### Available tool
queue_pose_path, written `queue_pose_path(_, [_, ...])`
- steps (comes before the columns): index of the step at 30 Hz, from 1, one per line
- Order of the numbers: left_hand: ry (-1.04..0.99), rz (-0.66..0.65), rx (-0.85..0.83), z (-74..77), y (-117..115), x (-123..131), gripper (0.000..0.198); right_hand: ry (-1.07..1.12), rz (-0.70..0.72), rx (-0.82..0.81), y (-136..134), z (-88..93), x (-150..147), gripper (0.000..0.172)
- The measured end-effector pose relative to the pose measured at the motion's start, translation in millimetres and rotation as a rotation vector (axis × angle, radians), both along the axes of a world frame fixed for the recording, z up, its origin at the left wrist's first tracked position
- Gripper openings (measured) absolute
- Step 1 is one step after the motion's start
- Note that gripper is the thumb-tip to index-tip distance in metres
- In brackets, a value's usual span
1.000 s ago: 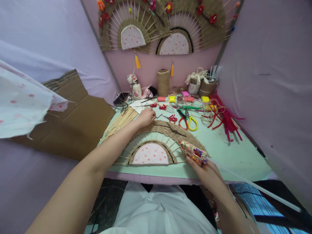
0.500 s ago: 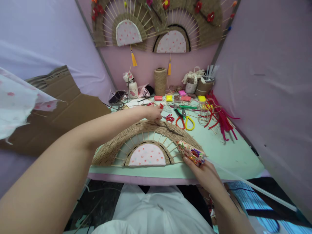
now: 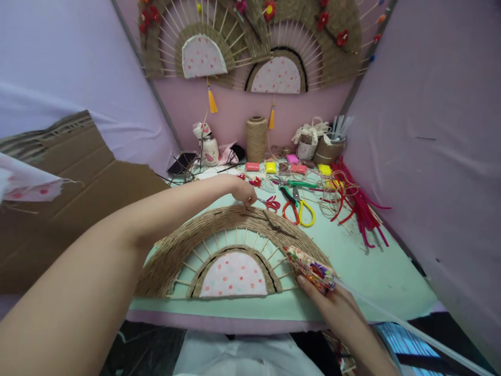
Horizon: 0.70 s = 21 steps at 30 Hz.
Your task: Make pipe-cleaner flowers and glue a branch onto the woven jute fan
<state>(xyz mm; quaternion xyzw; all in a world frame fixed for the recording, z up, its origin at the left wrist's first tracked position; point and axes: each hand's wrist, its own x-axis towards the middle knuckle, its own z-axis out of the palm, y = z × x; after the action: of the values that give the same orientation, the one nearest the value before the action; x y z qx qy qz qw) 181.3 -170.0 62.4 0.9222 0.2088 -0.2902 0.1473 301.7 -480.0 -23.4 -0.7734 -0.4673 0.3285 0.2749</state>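
A fan-shaped piece of woven twine (image 3: 188, 241) on thin sticks lies on the table, with a dotted white half-round cloth (image 3: 233, 275) at its base. A dark twig (image 3: 278, 228) rests on its woven band. My left hand (image 3: 244, 191) is at the band's top edge by the twig's left end, fingers closed and pointing down; what they hold, if anything, is hidden. Wrapped round a floral-patterned glue gun (image 3: 312, 267) is my right hand (image 3: 332, 297). The gun's nozzle points up-left over the band's right part, and a long white glue stick (image 3: 415, 329) trails from its back.
Red-handled scissors (image 3: 271, 203), pliers (image 3: 299, 209) and small red flowers (image 3: 255, 181) lie beyond the fan. Red pipe cleaners (image 3: 362, 209) are at the right. A twine spool (image 3: 256, 140) stands at the back. Cardboard (image 3: 78, 198) leans at the left; finished fans (image 3: 340, 62) hang behind.
The view has tilted up, so everything sits lower. My left hand's fingers have drawn slightly away from the red flowers, towards the fan's edge. The glue gun stays over the fan's right side.
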Motion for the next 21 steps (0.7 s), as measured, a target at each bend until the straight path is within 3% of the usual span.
queue_pose_path(4, [0.082, -0.115, -0.064, -4.8, 7, 3, 0.011, -0.013, -0.002, -0.068, 2, -0.6, 0, 0.06])
queue_pose_path(7, [0.111, -0.106, -0.071, -12.4, 10, 5, 0.01, -0.033, -0.016, -0.037, 2, -8.2, 0, 0.058])
queue_pose_path(10, [0.09, -0.044, -0.05, -15.2, 12, 5, 0.008, -0.059, -0.014, 0.041, 1, -15.2, 2, 0.055])
queue_pose_path(13, [0.043, 0.028, 0.011, -11.7, 13, 1, 0.016, -0.073, -0.026, -0.001, 0, -17.3, 4, 0.054])
queue_pose_path(17, [-0.164, 0.066, 0.179, -8.8, 5, -15, 0.021, -0.1, -0.044, -0.005, 0, -17.1, 5, 0.053])
queue_pose_path(21, [-0.261, 0.21, 0.269, -17.9, -7, -34, 0.024, -0.097, -0.025, 0.043, 3, -18.3, 6, 0.05])
